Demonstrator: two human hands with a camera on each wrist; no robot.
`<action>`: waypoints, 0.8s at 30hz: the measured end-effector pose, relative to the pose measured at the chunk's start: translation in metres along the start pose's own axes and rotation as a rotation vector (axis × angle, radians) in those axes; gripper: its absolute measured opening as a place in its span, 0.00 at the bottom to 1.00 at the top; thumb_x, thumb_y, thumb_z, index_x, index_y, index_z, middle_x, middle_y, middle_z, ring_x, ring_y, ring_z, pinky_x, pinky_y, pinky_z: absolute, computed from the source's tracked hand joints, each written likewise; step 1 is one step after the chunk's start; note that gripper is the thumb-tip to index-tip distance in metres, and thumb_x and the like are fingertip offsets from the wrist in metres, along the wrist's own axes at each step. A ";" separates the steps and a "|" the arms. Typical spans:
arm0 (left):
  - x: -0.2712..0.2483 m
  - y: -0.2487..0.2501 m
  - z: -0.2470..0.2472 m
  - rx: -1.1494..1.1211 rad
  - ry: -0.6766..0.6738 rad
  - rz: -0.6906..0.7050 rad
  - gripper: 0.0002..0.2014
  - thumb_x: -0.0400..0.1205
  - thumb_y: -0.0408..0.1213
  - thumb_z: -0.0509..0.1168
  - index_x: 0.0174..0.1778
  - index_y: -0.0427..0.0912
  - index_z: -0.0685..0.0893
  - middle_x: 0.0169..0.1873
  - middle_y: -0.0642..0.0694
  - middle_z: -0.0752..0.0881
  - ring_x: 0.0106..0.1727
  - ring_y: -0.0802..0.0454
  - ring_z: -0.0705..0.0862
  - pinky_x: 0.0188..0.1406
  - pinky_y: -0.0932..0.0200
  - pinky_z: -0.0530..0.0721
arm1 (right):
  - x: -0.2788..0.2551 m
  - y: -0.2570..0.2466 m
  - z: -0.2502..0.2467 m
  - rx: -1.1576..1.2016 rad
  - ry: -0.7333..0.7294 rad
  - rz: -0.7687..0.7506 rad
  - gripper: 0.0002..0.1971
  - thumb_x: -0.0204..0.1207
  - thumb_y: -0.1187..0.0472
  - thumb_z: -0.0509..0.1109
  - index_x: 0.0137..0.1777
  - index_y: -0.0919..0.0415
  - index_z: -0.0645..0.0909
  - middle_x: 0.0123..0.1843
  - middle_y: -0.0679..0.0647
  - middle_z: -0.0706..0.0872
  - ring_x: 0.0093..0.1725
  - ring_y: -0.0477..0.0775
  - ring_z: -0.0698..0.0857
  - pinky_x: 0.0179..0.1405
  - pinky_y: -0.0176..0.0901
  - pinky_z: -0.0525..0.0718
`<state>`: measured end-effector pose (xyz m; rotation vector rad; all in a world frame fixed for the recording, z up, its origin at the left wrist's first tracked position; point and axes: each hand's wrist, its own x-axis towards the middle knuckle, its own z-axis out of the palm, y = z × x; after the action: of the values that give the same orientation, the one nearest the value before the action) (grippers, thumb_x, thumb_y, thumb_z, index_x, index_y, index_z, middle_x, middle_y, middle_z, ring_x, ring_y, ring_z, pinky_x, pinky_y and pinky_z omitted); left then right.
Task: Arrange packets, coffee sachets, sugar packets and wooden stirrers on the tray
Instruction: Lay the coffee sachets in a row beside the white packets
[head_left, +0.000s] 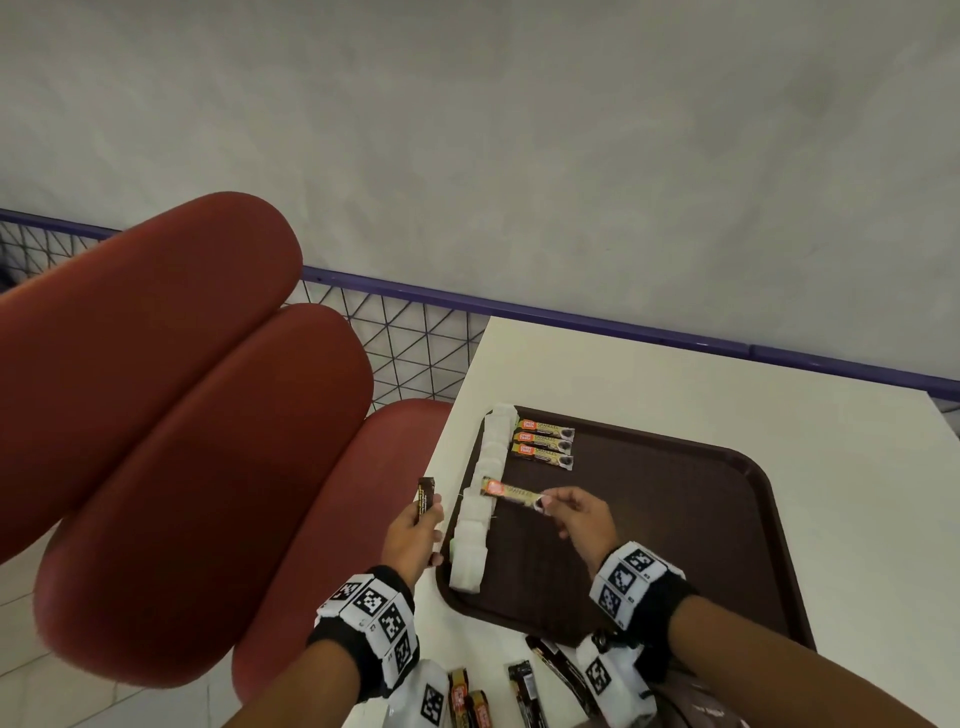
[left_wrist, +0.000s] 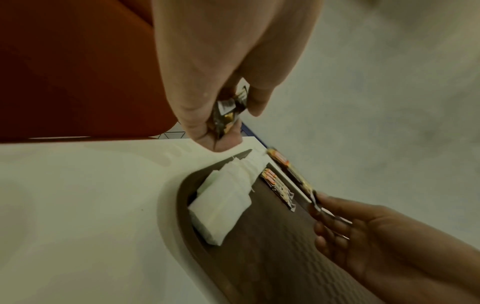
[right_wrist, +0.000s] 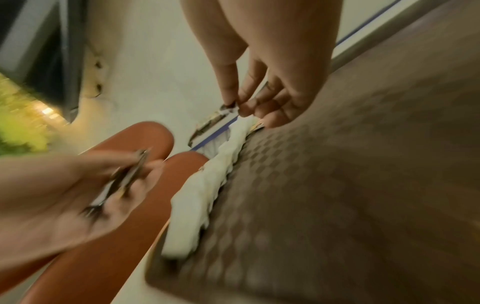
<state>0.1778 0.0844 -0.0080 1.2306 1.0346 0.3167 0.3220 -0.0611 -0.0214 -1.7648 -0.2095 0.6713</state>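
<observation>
A dark brown tray (head_left: 675, 519) lies on the white table. Along its left edge runs a row of white packets (head_left: 480, 488), and three orange-and-black coffee sachets (head_left: 544, 444) lie side by side near its far left corner. My right hand (head_left: 566, 512) pinches one end of another coffee sachet (head_left: 514, 493) and holds it level just above the tray, over the white row. My left hand (head_left: 415, 525), left of the tray over the table edge, grips a small bunch of dark sachets (head_left: 426, 496) upright; the left wrist view shows them (left_wrist: 228, 111) between thumb and fingers.
More sachets (head_left: 498, 696) lie on the table in front of the tray, between my wrists. A red padded seat (head_left: 182, 441) stands to the left of the table. A purple rail with wire mesh (head_left: 415, 332) runs behind it, before a grey wall.
</observation>
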 end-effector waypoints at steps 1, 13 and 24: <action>0.003 -0.001 -0.003 0.008 0.013 -0.006 0.09 0.84 0.32 0.60 0.58 0.42 0.81 0.40 0.48 0.77 0.35 0.55 0.73 0.24 0.62 0.74 | 0.010 0.001 -0.003 -0.020 0.054 0.018 0.04 0.76 0.68 0.69 0.47 0.65 0.85 0.34 0.49 0.82 0.33 0.43 0.76 0.33 0.32 0.73; 0.009 0.002 -0.036 -0.041 0.019 0.055 0.10 0.80 0.25 0.64 0.56 0.34 0.80 0.32 0.42 0.77 0.30 0.51 0.75 0.18 0.67 0.79 | 0.063 -0.001 -0.008 -0.306 0.230 0.155 0.07 0.76 0.64 0.70 0.50 0.65 0.86 0.56 0.62 0.87 0.59 0.61 0.83 0.56 0.41 0.77; 0.016 0.001 -0.040 -0.035 -0.030 0.039 0.07 0.78 0.22 0.66 0.48 0.36 0.83 0.31 0.43 0.78 0.20 0.56 0.76 0.23 0.66 0.80 | 0.070 -0.009 0.001 -0.376 0.264 0.182 0.06 0.76 0.62 0.69 0.49 0.62 0.85 0.54 0.61 0.87 0.54 0.61 0.84 0.51 0.45 0.80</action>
<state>0.1551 0.1210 -0.0134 1.2213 0.9765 0.3443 0.3806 -0.0241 -0.0362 -2.2326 0.0085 0.5435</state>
